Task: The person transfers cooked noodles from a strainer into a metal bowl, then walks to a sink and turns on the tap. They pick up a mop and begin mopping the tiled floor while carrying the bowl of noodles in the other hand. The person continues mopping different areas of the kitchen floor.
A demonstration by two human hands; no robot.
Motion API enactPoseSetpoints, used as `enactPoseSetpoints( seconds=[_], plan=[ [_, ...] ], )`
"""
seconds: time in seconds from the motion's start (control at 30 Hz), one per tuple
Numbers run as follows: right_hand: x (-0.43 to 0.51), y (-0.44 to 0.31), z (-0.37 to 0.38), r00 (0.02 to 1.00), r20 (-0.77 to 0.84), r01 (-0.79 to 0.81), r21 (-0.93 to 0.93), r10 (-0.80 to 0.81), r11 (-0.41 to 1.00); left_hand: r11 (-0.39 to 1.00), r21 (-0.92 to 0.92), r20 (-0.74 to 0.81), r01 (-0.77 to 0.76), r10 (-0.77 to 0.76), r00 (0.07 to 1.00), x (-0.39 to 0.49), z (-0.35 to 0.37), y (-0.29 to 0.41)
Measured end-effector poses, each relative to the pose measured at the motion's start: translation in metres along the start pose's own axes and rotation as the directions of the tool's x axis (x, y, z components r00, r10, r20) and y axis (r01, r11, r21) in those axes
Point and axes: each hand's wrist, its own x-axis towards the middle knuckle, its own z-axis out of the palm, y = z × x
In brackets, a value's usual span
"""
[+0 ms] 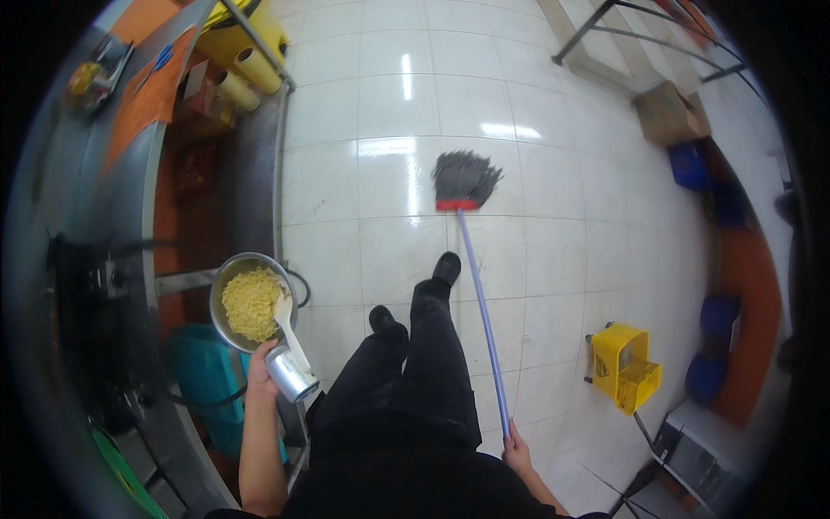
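My left hand grips the near side of a round metal bowl or pan, and a silver can is held against the same hand. Yellow noodles fill much of the bowl. A white spoon or spatula rests in it, its handle running out past the can. Low on my other side, my right hand is closed around the upper end of a purple mop handle. The mop's grey strand head, with a red clamp, lies on the floor ahead of my shoes.
White floor tiles reflect the lights. Along the left runs a metal counter with blue-handled scissors and teal bins below. To the right stand a yellow wheeled mop bucket, a cardboard box and blue containers.
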Motion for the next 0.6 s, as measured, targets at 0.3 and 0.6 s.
enactPoseSetpoints(
  seconds=[0.3,0.6],
  plan=[
    [0.096,-0.087,0.056,0.961,-0.045,0.249,-0.301,-0.274,0.921,0.995,-0.009,-0.160,0.096,-0.096,0.983,0.040,-0.049,-0.004],
    [0.351,-0.429,0.232,0.892,0.124,0.452,-0.231,-0.435,0.862,0.993,-0.085,-0.275,0.088,-0.108,0.955,0.043,-0.068,-0.017]
  ],
)
